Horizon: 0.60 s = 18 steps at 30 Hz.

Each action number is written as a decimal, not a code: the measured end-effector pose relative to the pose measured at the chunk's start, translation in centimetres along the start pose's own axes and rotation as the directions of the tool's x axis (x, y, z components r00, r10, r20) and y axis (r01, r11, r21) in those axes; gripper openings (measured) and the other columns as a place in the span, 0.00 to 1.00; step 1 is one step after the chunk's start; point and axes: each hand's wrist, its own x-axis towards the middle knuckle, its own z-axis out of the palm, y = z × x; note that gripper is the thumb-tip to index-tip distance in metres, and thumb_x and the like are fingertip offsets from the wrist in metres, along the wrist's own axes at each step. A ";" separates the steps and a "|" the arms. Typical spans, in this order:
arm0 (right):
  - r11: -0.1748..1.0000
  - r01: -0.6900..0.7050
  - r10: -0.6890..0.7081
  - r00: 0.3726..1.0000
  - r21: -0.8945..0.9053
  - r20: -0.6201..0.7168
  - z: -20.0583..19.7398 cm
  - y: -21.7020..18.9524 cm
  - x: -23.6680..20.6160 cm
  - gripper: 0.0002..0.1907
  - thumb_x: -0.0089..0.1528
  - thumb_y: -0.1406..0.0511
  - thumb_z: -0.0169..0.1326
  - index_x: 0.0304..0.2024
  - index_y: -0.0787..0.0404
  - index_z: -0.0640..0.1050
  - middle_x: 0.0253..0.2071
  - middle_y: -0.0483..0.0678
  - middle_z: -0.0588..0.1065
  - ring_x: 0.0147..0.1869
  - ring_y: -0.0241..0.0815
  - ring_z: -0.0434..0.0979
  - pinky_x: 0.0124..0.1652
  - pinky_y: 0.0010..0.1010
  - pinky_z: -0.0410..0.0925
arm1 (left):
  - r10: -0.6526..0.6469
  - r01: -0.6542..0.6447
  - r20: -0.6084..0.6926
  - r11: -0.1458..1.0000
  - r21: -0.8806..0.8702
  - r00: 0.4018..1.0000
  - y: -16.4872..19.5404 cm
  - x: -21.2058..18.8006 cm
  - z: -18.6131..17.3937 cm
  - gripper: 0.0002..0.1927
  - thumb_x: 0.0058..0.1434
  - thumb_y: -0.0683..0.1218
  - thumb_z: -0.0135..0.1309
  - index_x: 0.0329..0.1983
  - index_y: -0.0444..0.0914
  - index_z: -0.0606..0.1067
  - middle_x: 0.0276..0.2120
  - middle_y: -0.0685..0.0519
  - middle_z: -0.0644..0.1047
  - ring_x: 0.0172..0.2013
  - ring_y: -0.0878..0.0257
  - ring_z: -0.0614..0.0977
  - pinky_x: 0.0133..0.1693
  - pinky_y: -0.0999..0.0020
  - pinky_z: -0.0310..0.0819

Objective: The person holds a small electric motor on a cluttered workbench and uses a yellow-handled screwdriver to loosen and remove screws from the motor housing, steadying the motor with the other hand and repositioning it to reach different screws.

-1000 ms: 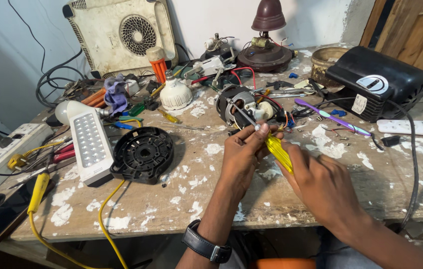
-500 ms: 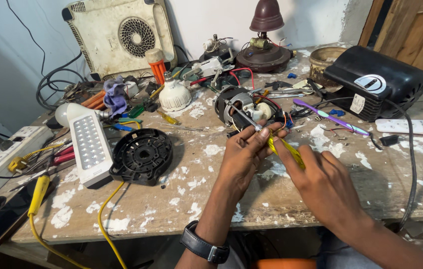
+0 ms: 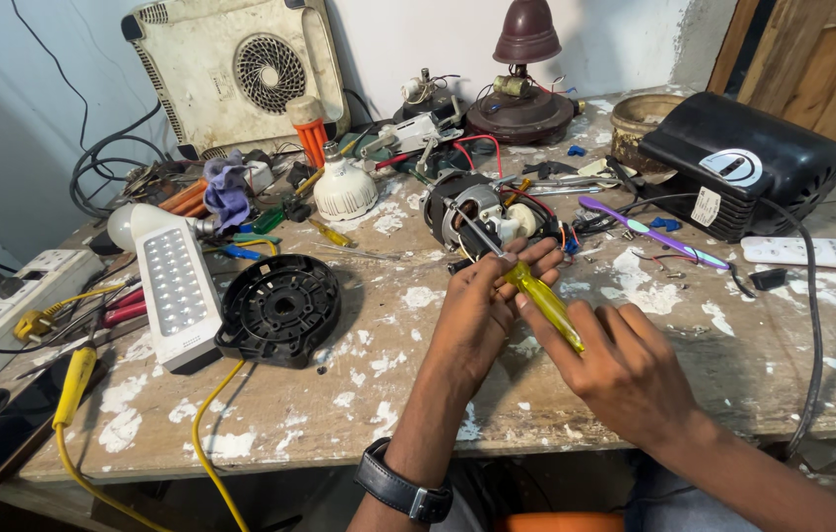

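Paint-flecked wooden tabletop (image 3: 270,414), crowded with repair clutter: both hands on a screwdriver at a small motor.

Head view: left hand (image 3: 477,315) steadies the yellow-handled screwdriver (image 3: 536,296), right hand (image 3: 625,369) closed in a firm grip round its handle at 5 o'clock. Its steel tip touches the exposed grey-and-copper fan motor (image 3: 467,209) at 12 o'clock; the casing is off, wires loose. A round black plastic fan cover (image 3: 280,307) lies at 9 o'clock, so reassembly seems undone.

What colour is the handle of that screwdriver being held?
Translucent yellow; the screwdriver handle shows best in the head view.
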 end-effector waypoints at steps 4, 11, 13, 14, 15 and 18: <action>1.000 0.020 -0.021 0.998 0.018 0.055 -0.2 0.0 0.1 0.32 0.55 0.72 0.54 0.63 0.55 0.76 0.31 0.46 0.69 0.29 0.41 0.73 0.32 0.33 0.72 | -0.003 0.003 -0.018 1.000 -0.011 1.000 -0.1 0.1 0.0 0.27 0.68 0.39 0.41 0.69 0.20 0.57 0.61 0.30 0.72 0.60 0.44 0.77 0.60 0.58 0.76; 0.989 -0.051 0.048 0.999 0.135 0.026 -0.3 0.4 0.4 0.35 0.53 0.74 0.54 0.65 0.56 0.74 0.36 0.48 0.72 0.32 0.42 0.76 0.34 0.34 0.73 | -0.003 0.003 0.027 1.000 0.031 1.000 0.0 -0.2 0.0 0.29 0.68 0.37 0.44 0.71 0.24 0.55 0.62 0.32 0.72 0.58 0.45 0.79 0.57 0.59 0.78; 0.978 -0.104 0.090 0.992 0.180 0.085 -0.2 0.5 0.5 0.38 0.52 0.76 0.55 0.67 0.56 0.73 0.36 0.48 0.73 0.32 0.42 0.77 0.35 0.35 0.75 | 0.003 -0.004 0.032 0.999 0.037 0.999 -0.1 -0.3 0.0 0.30 0.68 0.37 0.46 0.72 0.24 0.54 0.62 0.33 0.73 0.57 0.46 0.80 0.57 0.60 0.78; 0.965 -0.131 0.116 0.990 0.229 0.078 -0.1 0.4 0.5 0.37 0.52 0.74 0.57 0.66 0.56 0.72 0.36 0.48 0.73 0.32 0.43 0.77 0.35 0.37 0.75 | 0.007 -0.008 0.036 0.999 0.041 0.999 -0.1 -0.2 0.0 0.31 0.68 0.36 0.47 0.72 0.24 0.54 0.61 0.33 0.73 0.57 0.47 0.80 0.57 0.60 0.79; 0.948 -0.156 0.141 0.987 0.279 0.072 0.0 0.4 0.6 0.36 0.53 0.71 0.59 0.66 0.56 0.72 0.36 0.49 0.74 0.32 0.44 0.78 0.35 0.38 0.75 | 0.012 -0.013 0.036 0.999 0.041 0.999 -0.1 -0.1 0.0 0.31 0.68 0.37 0.48 0.72 0.24 0.54 0.61 0.33 0.73 0.57 0.47 0.80 0.57 0.60 0.78; 0.887 -0.221 0.225 0.974 0.405 0.039 0.2 0.3 0.8 0.35 0.55 0.67 0.64 0.66 0.57 0.71 0.38 0.49 0.75 0.35 0.46 0.79 0.35 0.40 0.75 | 0.018 -0.019 0.029 0.999 0.041 0.999 -0.2 -0.1 -0.2 0.32 0.68 0.38 0.49 0.72 0.25 0.54 0.61 0.34 0.74 0.56 0.48 0.80 0.57 0.61 0.78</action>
